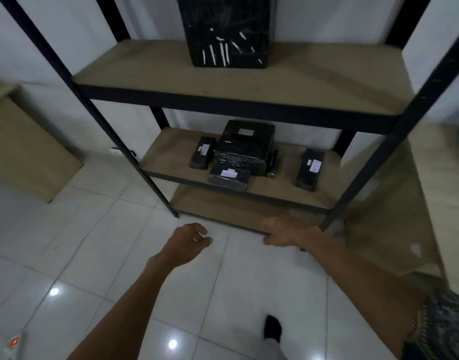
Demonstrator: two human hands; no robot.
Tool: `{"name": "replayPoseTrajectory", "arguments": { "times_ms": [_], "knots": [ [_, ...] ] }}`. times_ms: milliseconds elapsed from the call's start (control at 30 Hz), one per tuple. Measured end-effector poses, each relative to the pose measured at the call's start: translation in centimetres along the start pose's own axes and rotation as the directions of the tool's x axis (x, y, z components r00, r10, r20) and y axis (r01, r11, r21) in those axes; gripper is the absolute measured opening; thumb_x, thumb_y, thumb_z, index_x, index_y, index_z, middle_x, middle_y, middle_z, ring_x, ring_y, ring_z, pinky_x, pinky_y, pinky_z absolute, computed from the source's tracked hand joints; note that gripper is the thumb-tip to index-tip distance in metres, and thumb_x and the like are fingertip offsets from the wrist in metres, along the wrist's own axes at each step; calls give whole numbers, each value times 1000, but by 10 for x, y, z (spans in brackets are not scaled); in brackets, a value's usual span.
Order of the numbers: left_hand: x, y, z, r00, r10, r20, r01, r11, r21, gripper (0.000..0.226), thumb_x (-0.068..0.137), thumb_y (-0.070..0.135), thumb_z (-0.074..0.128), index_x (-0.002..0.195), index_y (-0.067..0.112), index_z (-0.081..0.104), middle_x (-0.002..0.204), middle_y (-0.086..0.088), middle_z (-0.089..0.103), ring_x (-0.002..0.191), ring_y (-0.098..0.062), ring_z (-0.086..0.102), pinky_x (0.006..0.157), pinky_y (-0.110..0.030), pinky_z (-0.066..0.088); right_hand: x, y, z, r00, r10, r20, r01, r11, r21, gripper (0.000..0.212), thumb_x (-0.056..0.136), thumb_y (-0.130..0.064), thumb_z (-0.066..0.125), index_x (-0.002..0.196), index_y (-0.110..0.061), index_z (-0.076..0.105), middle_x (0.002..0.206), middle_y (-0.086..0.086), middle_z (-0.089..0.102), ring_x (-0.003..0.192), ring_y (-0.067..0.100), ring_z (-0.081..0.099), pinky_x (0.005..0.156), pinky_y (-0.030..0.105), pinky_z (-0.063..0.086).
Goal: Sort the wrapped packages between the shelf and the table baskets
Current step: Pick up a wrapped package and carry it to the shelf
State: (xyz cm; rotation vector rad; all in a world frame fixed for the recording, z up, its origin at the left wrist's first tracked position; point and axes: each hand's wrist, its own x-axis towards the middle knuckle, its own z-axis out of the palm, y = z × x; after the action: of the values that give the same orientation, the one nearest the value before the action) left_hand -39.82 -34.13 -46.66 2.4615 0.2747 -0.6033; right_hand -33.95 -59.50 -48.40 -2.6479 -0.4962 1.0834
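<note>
A black-framed shelf (238,102) with tan boards stands ahead. On its upper board sits a tall black wrapped package (227,29). The lower board holds a big black wrapped package (245,146), a small one to its left (202,155), a flat labelled one in front (229,178) and another at the right (310,168). My left hand (189,240) hangs over the floor in front of the shelf, fingers loosely curled, empty. My right hand (282,233) is near the bottom board's front edge, fingers apart, empty. No baskets are in view.
A wooden table (441,183) stands at the right, beside the shelf. A tan cabinet (23,152) is at the left wall. White glossy floor tiles (93,229) lie below. My foot in a black shoe (272,328) is at the bottom. A power strip with a red light (14,342) lies bottom left.
</note>
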Motion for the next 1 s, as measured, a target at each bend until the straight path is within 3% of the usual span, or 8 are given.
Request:
{"name": "replayPoseTrajectory", "arguments": {
  "times_ms": [233,367,433,600,667,767,867,1000],
  "knots": [
    [84,-45,-50,1000,-8,-22,7,998,-62,42,89,39,64,124,16,60,119,-2,64,103,-16,60,88,-24,45,88,-47,-27,999,23,-38,-22,1000,10,42,93,-33,54,131,-16,49,133,6,52,117,23,51,90,28,43],
    [142,-79,-64,1000,18,8,-18,998,-59,40,89,37,65,121,15,62,118,-1,64,108,-15,58,87,-19,39,134,-74,-32,997,49,-58,-47,998,36,51,95,-34,52,141,-19,39,145,4,42,128,22,43,96,24,36],
    [177,-96,-68,999,48,16,-47,998,-39,35,89,36,65,118,15,63,114,3,63,109,-14,57,85,-17,38,159,-87,-39,995,67,-69,-63,996,58,55,95,-34,52,146,-20,34,150,3,35,134,21,37,101,24,33],
    [283,-136,-79,983,179,28,-181,981,75,21,92,29,59,102,11,60,98,2,62,93,-15,59,71,-21,42,238,-119,-57,970,106,-219,-80,989,126,49,92,-39,55,138,-25,44,142,0,45,125,20,46,97,27,38],
    [326,-151,-80,976,218,18,-218,967,131,31,90,32,59,112,10,59,110,-6,63,95,-19,60,74,-25,45,275,-129,-61,955,142,-260,-98,980,175,51,90,-42,57,138,-28,43,142,-3,43,125,20,46,96,30,38],
    [384,-171,-81,950,310,-28,-292,918,267,55,87,40,61,135,18,47,137,-4,49,123,-25,49,97,-36,43,331,-139,-61,931,171,-323,-103,970,218,55,88,-41,60,138,-28,42,141,-2,41,127,22,45,99,34,41],
    [431,-193,-84,924,380,-38,-339,862,377,85,85,54,60,151,17,22,158,-5,22,145,-25,19,115,-45,21,382,-143,-60,895,217,-391,-141,967,213,61,86,-39,63,140,-28,36,142,1,36,129,24,41,102,38,42],
    [477,-219,-83,934,356,2,-328,858,396,112,68,84,35,154,21,0,162,-3,-8,148,-21,-12,118,-49,-3,435,-143,-60,825,319,-467,-235,945,229,74,84,-54,57,144,-25,23,146,7,27,132,29,34,100,45,42]
  ]
}}
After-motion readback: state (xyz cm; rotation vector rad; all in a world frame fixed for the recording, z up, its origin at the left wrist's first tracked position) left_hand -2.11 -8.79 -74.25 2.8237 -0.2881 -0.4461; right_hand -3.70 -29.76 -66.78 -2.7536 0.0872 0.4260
